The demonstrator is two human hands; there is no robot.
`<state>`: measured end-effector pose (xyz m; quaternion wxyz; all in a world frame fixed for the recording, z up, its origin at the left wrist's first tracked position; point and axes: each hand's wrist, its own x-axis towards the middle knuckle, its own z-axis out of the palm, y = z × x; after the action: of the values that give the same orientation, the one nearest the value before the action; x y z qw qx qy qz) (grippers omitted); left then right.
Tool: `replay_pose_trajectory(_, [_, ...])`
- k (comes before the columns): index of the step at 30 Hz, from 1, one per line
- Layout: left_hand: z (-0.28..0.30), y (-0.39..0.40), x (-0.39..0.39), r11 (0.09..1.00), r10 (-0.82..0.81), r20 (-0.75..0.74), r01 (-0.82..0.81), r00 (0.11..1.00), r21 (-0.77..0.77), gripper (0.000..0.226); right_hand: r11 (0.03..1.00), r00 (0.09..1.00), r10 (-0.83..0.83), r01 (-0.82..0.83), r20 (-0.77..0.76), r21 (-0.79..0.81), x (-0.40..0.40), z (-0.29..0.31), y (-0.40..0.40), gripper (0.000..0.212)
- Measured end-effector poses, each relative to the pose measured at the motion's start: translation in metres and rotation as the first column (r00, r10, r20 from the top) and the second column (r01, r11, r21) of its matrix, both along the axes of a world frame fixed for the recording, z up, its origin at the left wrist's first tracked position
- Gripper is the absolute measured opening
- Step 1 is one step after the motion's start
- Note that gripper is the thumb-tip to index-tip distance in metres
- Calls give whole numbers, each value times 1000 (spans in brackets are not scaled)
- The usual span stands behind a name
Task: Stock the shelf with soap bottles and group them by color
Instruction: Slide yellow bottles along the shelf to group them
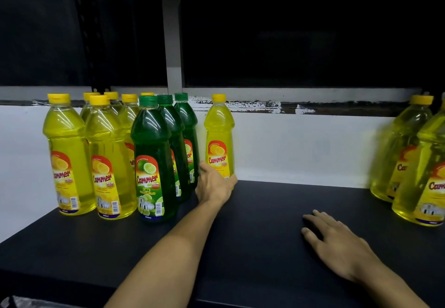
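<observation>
A lone yellow soap bottle (pixel 219 136) stands upright at the back of the dark shelf (pixel 265 211). My left hand (pixel 213 185) grips its base from the front left. Left of it, three green lime bottles (pixel 154 163) stand in a row running front to back. Further left is a cluster of several yellow bottles (pixel 69 158). Two more yellow bottles (pixel 419 170) stand at the shelf's right end, blurred. My right hand (pixel 337 245) rests flat on the shelf surface, fingers spread, holding nothing.
A white back wall (pixel 301 144) runs behind the shelf, with a grey upright post (pixel 172 30) above it. The upper shelf area is dark. Bare shelf surface lies between the lone yellow bottle and the right-hand pair.
</observation>
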<state>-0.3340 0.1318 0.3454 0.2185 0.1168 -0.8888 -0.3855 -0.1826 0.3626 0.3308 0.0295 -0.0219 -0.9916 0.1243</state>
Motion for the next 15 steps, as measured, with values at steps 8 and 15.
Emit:
replay_pose_trajectory(8, [-3,1,-10,999,36,-31,-36,999,-11,86,999,1000,-21,20,-16,-34,3,1,-2,52])
replay_pose_trajectory(15, [-5,0,-18,999,33,-49,-32,998,9,85,999,999,-34,33,-21,-40,6,3,-4,52])
